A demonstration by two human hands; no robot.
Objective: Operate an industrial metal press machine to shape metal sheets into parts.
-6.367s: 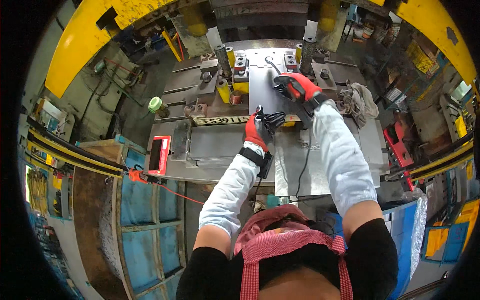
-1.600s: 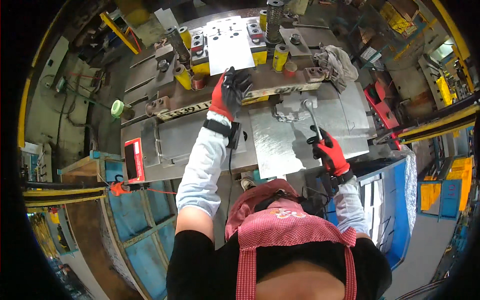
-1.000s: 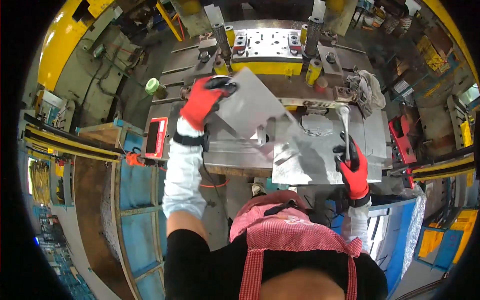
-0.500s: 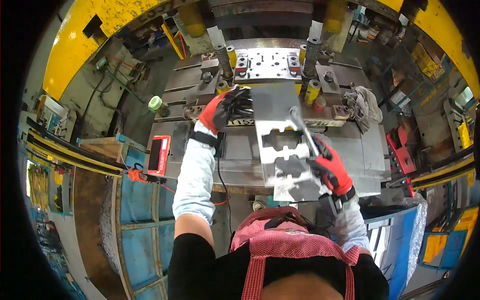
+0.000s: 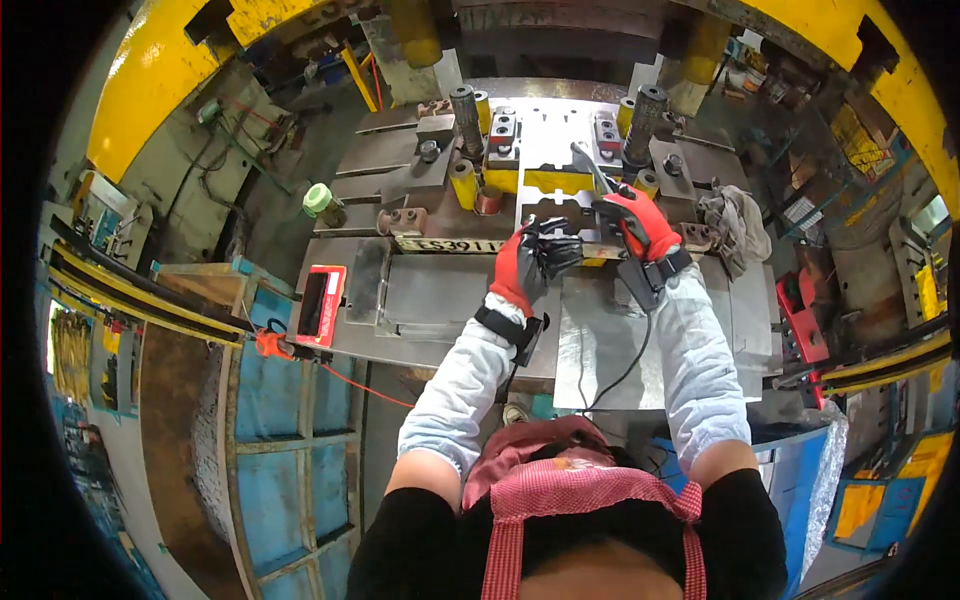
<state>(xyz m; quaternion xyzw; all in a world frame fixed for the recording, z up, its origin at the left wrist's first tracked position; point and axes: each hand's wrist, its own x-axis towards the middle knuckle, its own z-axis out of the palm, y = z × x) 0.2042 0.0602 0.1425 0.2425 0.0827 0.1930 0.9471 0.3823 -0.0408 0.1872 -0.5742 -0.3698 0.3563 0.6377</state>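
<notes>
A flat metal sheet with notched cutouts lies over the die, its solid end at the far side and its cut-out end toward me. My left hand, in a red and black glove, has its fingers curled at the sheet's near end. Its fingertips partly hide that edge. Gloved the same way, my right hand is closed around a slim grey hand tool. The tool's far tip reaches over the sheet's right side; whether it touches the metal, I cannot tell.
Dark guide posts and yellow cylinders flank the die. A grey rag lies at right, a green-lidded bottle at left. A red-framed dark panel rests on the table's left side. Yellow press framing arches overhead.
The sheet has moved forward, away from me, onto the die. My left hand has shifted right and nearer, from the sheet's left edge to its near end. My right hand has moved forward with the tool.
</notes>
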